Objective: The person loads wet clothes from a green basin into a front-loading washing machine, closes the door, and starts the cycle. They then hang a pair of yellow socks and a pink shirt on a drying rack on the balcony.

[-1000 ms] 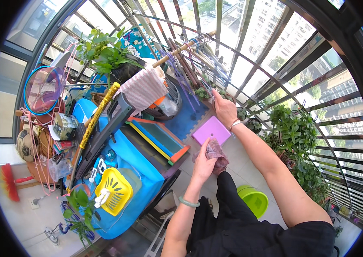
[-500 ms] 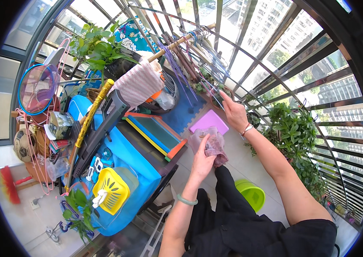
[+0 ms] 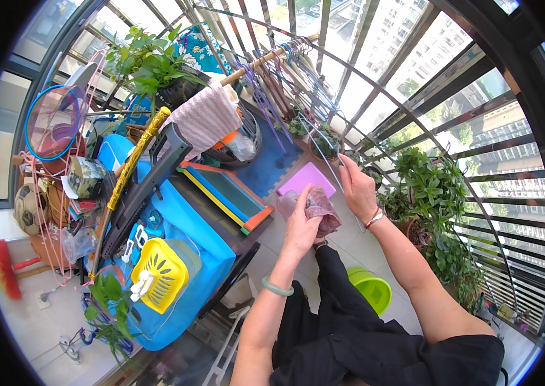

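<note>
My left hand [image 3: 302, 226] is closed on a crumpled mauve cloth [image 3: 321, 211], thumb on top, and the cloth spreads out to both sides of the fingers. My right hand [image 3: 358, 192] grips a thin, pale wire clothes hanger [image 3: 329, 166] to the right of the cloth. One end of the hanger points away toward the railing, and its lower part runs down past the wrist. The hanger and the cloth are apart. Behind the cloth, on the floor, lies a pink-purple rectangular slab [image 3: 314, 176].
A bamboo pole [image 3: 266, 64] with many hangers slants ahead, a striped towel [image 3: 205, 122] over its near end. At left, a blue-covered table [image 3: 211, 257] bears a yellow basket [image 3: 164, 273] and a toy gun [image 3: 150, 186]. Leafy plants [image 3: 430, 186] and a green bucket [image 3: 372, 291] stand right.
My right hand has come down and nearer, bringing the hanger fully into sight beside the cloth. My left hand still holds the cloth, shifted slightly left.
</note>
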A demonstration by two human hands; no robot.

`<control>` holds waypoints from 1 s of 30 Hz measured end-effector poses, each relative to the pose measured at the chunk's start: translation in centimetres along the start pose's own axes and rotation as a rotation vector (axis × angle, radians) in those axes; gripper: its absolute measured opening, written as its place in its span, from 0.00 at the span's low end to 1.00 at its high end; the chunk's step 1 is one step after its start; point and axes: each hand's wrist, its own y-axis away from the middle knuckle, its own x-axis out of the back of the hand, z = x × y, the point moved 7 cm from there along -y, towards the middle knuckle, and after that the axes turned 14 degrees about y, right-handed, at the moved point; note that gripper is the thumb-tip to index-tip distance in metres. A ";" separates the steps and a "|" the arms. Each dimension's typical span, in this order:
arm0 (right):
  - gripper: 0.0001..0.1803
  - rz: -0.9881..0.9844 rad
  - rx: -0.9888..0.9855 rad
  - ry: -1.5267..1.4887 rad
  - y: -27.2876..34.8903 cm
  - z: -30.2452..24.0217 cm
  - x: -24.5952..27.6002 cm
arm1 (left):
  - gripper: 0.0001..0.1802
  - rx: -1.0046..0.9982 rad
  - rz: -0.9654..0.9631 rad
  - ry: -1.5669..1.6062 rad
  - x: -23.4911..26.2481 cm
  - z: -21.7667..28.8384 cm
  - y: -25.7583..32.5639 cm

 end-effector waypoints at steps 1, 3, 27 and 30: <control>0.16 0.006 0.009 0.019 0.5 -0.1 0.5 | 0.37 -0.047 -0.010 0.032 0.1 0.0 0.4; 0.15 0.043 0.036 0.062 1.2 -0.1 1.1 | 0.37 -0.069 -0.027 0.041 -0.1 -0.8 1.9; 0.15 0.163 0.005 -1.240 31.5 -16.7 35.8 | 0.22 -0.278 -0.527 0.082 -4.1 17.1 35.0; 0.14 0.081 -0.011 -1.143 34.1 -17.7 38.0 | 0.21 -0.212 -0.694 0.109 -7.4 18.2 39.1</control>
